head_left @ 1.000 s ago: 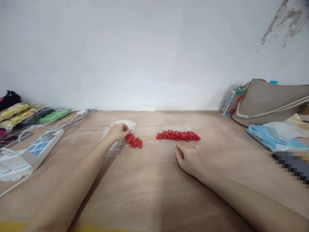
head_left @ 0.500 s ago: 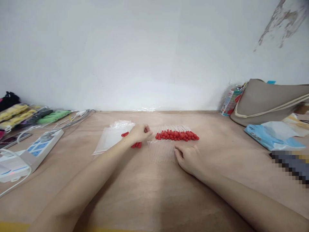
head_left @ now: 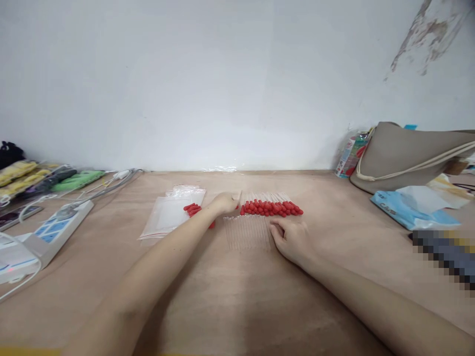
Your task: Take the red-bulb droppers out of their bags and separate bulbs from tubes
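My left hand (head_left: 223,203) is closed at the left end of a row of glass droppers with red rubber bulbs (head_left: 272,207). A bit of red and a thin tube show at its fingertips, so it pinches one such dropper (head_left: 240,192). Nearer to me, thin clear glass tubes (head_left: 245,233) lie side by side. At their right end rests my right hand (head_left: 293,238), fingers curled and thumb against forefinger; whatever is between them is hidden. Loose red rubber bulbs (head_left: 192,209) lie to the left, partly behind my left forearm.
Clear plastic bags (head_left: 158,217) lie flat left of the bulbs. A white power strip (head_left: 67,227) with cables is at far left, near packed yellow and green items (head_left: 79,179). At right are a grey bag (head_left: 404,153), a bottle (head_left: 349,157) and a blue tissue pack (head_left: 408,210).
My left hand has shifted slightly right and closed up beside the left end of the dropper row, with a tube now showing at its fingertips. My right hand has stayed about where it was.
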### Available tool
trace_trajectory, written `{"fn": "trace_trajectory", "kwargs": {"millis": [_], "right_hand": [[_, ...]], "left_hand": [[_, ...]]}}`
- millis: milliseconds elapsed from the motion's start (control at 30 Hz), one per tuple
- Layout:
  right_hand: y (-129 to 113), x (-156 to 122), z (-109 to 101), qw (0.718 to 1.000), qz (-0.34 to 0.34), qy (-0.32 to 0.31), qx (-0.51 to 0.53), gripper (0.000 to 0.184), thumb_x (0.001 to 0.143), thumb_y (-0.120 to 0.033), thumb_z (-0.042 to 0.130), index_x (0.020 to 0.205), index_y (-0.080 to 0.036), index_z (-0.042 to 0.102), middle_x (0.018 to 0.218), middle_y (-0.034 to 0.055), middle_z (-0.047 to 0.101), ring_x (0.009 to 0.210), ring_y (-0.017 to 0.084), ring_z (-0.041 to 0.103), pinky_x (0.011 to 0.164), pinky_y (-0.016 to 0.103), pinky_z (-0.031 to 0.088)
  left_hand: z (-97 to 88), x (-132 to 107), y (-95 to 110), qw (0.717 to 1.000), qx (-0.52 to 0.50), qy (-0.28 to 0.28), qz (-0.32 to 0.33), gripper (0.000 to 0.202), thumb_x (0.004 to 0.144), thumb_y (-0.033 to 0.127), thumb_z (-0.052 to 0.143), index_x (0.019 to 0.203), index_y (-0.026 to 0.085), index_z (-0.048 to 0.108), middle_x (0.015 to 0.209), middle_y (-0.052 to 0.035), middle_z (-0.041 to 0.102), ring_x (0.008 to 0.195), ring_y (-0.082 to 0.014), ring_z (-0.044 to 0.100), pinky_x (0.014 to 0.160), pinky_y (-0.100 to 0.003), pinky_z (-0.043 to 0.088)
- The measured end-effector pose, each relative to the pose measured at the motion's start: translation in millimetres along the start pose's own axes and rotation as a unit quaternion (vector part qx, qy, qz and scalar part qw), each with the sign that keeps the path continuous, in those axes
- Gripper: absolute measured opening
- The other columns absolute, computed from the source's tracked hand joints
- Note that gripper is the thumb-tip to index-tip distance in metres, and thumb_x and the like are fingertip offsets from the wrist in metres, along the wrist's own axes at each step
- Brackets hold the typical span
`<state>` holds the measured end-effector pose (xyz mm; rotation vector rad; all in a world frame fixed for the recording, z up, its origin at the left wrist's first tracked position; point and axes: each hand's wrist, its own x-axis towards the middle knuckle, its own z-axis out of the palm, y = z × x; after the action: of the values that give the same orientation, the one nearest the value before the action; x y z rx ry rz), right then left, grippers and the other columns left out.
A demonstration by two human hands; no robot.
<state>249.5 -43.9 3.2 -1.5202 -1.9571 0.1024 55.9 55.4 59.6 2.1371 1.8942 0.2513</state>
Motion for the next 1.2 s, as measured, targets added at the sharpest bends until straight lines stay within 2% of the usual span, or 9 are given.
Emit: {"fn": "trace_trajectory", "kwargs": {"millis": [167,233,300,400,533,800,933,1033,1200], "right_hand": [[7,2,5,0.992,-0.031,0.106,0.061,0.026,0.081,-0.031,0.045,0.098,-0.016,0.058,0.085,0.0073,0.059,0.075,0.018,0.054,0.068,0.03,0.039],[7,2,4,0.982,-0.062,0.15,0.101,0.031,0.082,-0.032,0.045,0.106,-0.014,0.052,0.095,0.0104,0.055,0.085,0.02,0.051,0.073,0.032,0.041],[4,1,1,0.973,-0.095,0.171,0.12,0.034,0.083,-0.03,0.044,0.112,-0.014,0.047,0.101,0.0119,0.052,0.093,0.02,0.049,0.078,0.034,0.041],[-1,-3,-3,0.968,-0.163,0.165,0.091,0.036,0.083,-0.029,0.046,0.116,-0.016,0.044,0.107,0.0118,0.05,0.101,0.021,0.046,0.084,0.037,0.037],[-9,-8,-5,0.955,-0.274,0.108,0.016,0.032,0.082,-0.03,0.049,0.112,-0.018,0.051,0.102,0.0088,0.056,0.095,0.02,0.049,0.081,0.037,0.033],[-19,-7,6,0.93,-0.355,0.075,-0.05,0.022,0.086,-0.027,0.046,0.102,-0.018,0.058,0.071,0.0018,0.061,0.071,0.014,0.048,0.075,0.034,0.028],[-20,-8,9,0.927,-0.368,0.069,-0.036,0.019,0.086,-0.022,0.043,0.087,-0.017,0.061,0.065,0.0012,0.057,0.065,0.013,0.045,0.07,0.031,0.027],[-22,-10,9,0.921,-0.383,0.062,-0.028,0.02,0.086,-0.022,0.042,0.08,-0.016,0.06,0.064,0.0012,0.055,0.062,0.012,0.042,0.065,0.029,0.026],[-25,-11,7,0.903,-0.424,0.051,-0.035,0.018,0.086,-0.021,0.042,0.081,-0.016,0.059,0.06,-0.0006,0.053,0.059,0.011,0.039,0.062,0.028,0.025]], "left_hand": [[-8.7,-33,-16,0.991,-0.001,0.11,0.072,0.019,0.084,0.03,0.04,0.084,0.015,0.052,0.075,-0.0054,0.06,0.069,-0.017,0.055,0.06,-0.026,0.039],[-3.3,-54,-26,0.982,-0.009,0.142,0.124,0.015,0.085,0.029,0.04,0.089,0.017,0.048,0.08,-0.0042,0.058,0.073,-0.0164,0.054,0.065,-0.027,0.04],[6.4,-74,-37,0.957,-0.029,0.188,0.218,0.013,0.086,0.027,0.04,0.091,0.017,0.048,0.082,-0.0037,0.057,0.075,-0.0163,0.054,0.067,-0.028,0.042],[22.4,-94,-50,0.925,-0.036,0.242,0.291,0.018,0.086,0.024,0.043,0.102,0.018,0.047,0.088,-0.0048,0.057,0.081,-0.0166,0.055,0.071,-0.03,0.044],[37.5,-104,-54,0.883,-0.061,0.278,0.373,0.012,0.086,0.017,0.044,0.095,0.018,0.052,0.089,-0.0051,0.054,0.084,-0.0145,0.053,0.075,-0.028,0.045],[46.4,-110,-46,0.865,-0.12,0.264,0.409,0.016,0.085,0.014,0.046,0.099,0.018,0.053,0.088,-0.0056,0.054,0.082,-0.0139,0.053,0.074,-0.027,0.046],[43.6,-111,-42,0.878,-0.049,0.213,0.425,0.021,0.085,0.025,0.049,0.104,0.018,0.053,0.097,-0.0076,0.055,0.088,-0.0177,0.05,0.075,-0.032,0.042],[42.1,-112,-38,0.885,0.024,0.177,0.43,0.016,0.086,0.029,0.046,0.092,0.018,0.056,0.09,-0.0057,0.058,0.082,-0.0177,0.049,0.072,-0.033,0.037],[39.3,-117,-32,0.893,0.059,0.136,0.426,0.024,0.088,0.025,0.035,0.074,0.016,0.052,0.072,-0.0031,0.055,0.072,-0.0158,0.045,0.069,-0.032,0.031]]}}
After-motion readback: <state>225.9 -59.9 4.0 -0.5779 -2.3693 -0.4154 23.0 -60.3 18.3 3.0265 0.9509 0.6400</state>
